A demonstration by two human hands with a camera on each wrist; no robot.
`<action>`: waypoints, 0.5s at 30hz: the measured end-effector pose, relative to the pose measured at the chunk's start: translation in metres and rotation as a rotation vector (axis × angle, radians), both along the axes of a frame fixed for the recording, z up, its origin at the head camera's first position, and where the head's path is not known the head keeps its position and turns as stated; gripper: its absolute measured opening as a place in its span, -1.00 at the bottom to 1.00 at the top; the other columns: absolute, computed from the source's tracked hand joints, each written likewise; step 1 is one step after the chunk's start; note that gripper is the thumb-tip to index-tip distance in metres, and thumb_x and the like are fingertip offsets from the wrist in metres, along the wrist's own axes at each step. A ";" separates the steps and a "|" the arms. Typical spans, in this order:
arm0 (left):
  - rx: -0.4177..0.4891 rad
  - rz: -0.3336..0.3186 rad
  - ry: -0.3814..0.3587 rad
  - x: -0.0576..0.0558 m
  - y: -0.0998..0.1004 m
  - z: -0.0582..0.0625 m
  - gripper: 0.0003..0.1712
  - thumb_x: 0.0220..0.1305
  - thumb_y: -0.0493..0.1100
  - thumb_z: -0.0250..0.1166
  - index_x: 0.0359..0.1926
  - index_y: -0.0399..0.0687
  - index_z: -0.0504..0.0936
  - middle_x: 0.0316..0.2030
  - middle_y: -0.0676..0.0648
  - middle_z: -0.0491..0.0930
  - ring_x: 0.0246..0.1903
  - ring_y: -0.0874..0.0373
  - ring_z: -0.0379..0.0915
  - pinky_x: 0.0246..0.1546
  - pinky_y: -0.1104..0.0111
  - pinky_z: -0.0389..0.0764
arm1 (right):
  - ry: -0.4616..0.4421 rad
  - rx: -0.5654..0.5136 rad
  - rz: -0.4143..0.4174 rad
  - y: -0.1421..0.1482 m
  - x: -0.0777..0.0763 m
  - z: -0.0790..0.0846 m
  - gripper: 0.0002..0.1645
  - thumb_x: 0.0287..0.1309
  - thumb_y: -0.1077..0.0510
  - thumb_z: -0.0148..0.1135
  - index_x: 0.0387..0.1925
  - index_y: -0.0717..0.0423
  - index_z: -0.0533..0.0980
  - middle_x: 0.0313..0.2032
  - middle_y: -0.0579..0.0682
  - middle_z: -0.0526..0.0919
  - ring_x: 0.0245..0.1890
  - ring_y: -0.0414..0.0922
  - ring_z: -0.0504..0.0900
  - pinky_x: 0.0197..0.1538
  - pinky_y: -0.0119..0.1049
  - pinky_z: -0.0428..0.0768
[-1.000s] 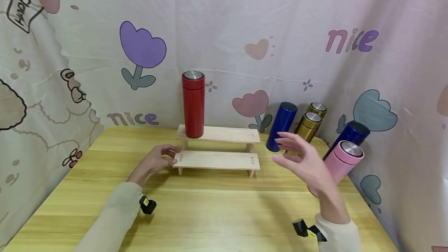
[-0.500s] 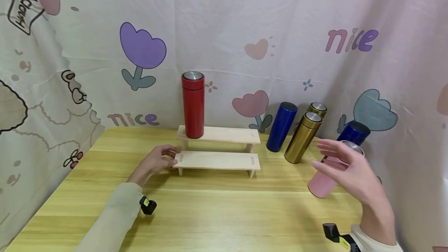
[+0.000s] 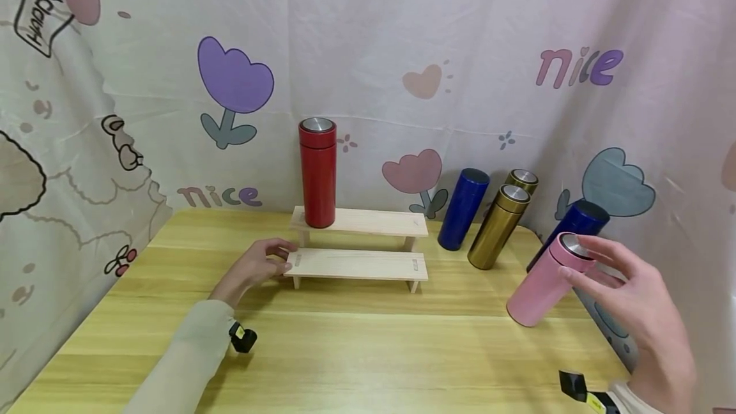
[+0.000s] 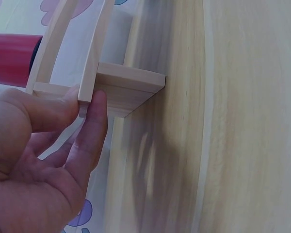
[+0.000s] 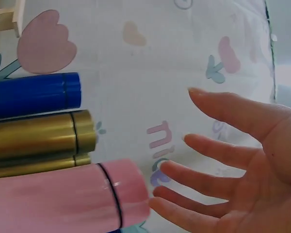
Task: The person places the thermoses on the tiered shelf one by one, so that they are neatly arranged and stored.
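Observation:
My left hand (image 3: 255, 268) pinches the left end of the lower board of a two-step wooden display stand (image 3: 356, 264). In the left wrist view the thumb lies on one face of the board (image 4: 92, 68) and a finger on the other. A red thermos (image 3: 319, 174) stands upright at the left of the upper step. My right hand (image 3: 641, 302), fingers spread and slightly bent, is at the lid of a pink thermos (image 3: 536, 289). In the right wrist view the fingertips are close to the pink lid (image 5: 131, 194), not wrapped round it; whether one touches cannot be told.
Behind the pink thermos stand a blue thermos (image 3: 463, 209), a front gold thermos (image 3: 498, 229), another gold one (image 3: 526, 179) and a second blue one (image 3: 581, 219). A printed cloth (image 3: 356, 50) hangs behind the wooden table (image 3: 345, 363).
My right hand has moved right and toward me, from before the gold thermos to the pink thermos's lid. The left hand and the stand have stayed put.

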State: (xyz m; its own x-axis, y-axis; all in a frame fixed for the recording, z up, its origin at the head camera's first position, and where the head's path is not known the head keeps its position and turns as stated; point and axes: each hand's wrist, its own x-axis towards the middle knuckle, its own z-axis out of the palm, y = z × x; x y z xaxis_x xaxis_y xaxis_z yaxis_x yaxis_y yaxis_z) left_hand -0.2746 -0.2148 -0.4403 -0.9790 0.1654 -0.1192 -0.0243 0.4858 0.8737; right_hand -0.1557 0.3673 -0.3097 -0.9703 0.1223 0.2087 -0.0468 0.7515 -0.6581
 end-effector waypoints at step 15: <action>0.029 -0.027 0.017 0.003 -0.001 0.002 -0.50 0.34 -0.42 0.31 0.28 -0.38 0.50 0.12 -0.45 0.55 -0.17 0.04 0.64 -0.11 0.15 0.78 | -0.071 -0.002 -0.136 0.017 -0.019 -0.011 0.19 0.30 -0.17 0.38 0.63 0.19 -0.09 0.52 0.49 0.11 0.36 0.53 0.28 -0.28 -0.54 0.63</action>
State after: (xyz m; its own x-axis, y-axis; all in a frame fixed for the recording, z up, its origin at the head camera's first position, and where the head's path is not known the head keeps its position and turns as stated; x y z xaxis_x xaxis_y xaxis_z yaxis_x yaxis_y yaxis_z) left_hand -0.2720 -0.2160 -0.4387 -0.9760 0.1948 -0.0972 0.0035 0.4606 0.8876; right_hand -0.1750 0.3844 -0.3207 -0.9571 0.2536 0.1400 0.1016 0.7466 -0.6574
